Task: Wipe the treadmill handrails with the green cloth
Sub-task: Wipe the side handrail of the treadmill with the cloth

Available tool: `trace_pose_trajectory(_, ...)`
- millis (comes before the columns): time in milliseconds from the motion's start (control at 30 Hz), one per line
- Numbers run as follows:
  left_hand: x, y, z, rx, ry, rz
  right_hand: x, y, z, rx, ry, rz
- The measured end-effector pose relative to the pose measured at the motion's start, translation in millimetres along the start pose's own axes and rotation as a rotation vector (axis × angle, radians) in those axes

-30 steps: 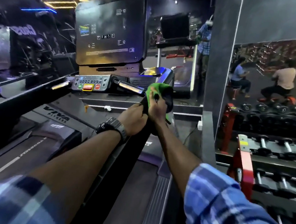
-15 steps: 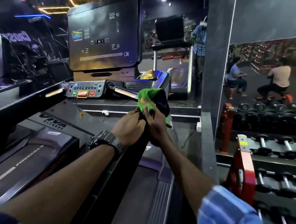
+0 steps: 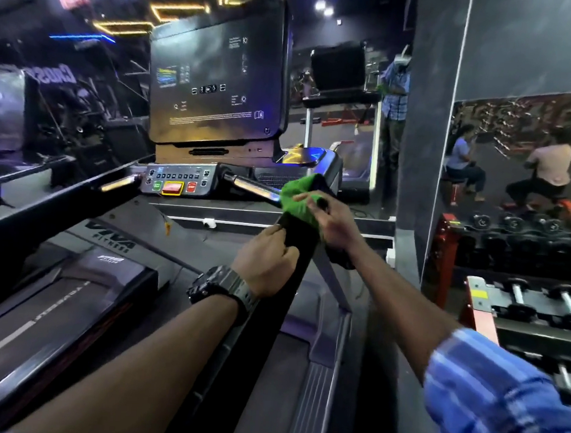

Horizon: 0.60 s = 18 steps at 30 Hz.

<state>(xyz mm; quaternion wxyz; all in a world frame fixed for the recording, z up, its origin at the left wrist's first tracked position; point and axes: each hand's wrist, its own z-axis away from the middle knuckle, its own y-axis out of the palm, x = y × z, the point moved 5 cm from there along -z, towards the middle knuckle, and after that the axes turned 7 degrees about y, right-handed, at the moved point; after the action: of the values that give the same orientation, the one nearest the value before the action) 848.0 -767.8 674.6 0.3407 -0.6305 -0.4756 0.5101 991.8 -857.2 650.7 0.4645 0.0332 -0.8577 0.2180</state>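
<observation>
The green cloth (image 3: 298, 197) is bunched over the top end of the treadmill's right handrail (image 3: 271, 303), a black bar that slopes down toward me. My right hand (image 3: 328, 219) grips the cloth there, fingers curled over it. My left hand (image 3: 267, 262), with a dark watch on the wrist, is curled round the same rail just below the cloth. The left handrail (image 3: 41, 206) runs along the far left side, untouched. A short silver grip bar (image 3: 252, 187) sticks out from the console beside the cloth.
The console screen (image 3: 216, 76) and button panel (image 3: 178, 181) stand ahead. The running belt (image 3: 50, 318) lies at lower left. A dumbbell rack (image 3: 525, 300) with red frame fills the right. A grey pillar (image 3: 425, 124) and mirrors showing people stand behind.
My right hand has shifted over the top of the cloth on the rail end, and the cloth has been pulled a little lower. My left hand stays on the rail below it.
</observation>
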Motion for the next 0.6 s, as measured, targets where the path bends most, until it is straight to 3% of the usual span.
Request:
trace_pose_trajectory(133,2,3,-3,0.007,-0.005,0.034,0,20,-45,-0.019,0.187,0.299)
trace_pose_trajectory(200,2,4,-3,0.009,-0.019,0.038,16,32,-39,0.050,0.111,0.433)
trace_pose_trajectory(267,-1,2,-1,0.005,-0.003,0.023,23,32,-13,0.126,-0.015,0.340)
trace_pose_trajectory(333,-5,0,2,0.007,0.006,0.033,7,18,11,0.185,-0.004,0.088)
trace_pose_trajectory(433,-4,-3,2,-0.014,0.015,0.038,-1,8,-12,0.041,0.021,0.057)
trace_pose_trajectory(533,-4,-1,-1,-0.029,0.032,0.045,-5,28,-31,-0.023,0.202,0.061)
trace_pose_trajectory(600,-1,0,-1,-0.036,0.027,0.044,0,35,-14,-0.049,0.161,-0.056)
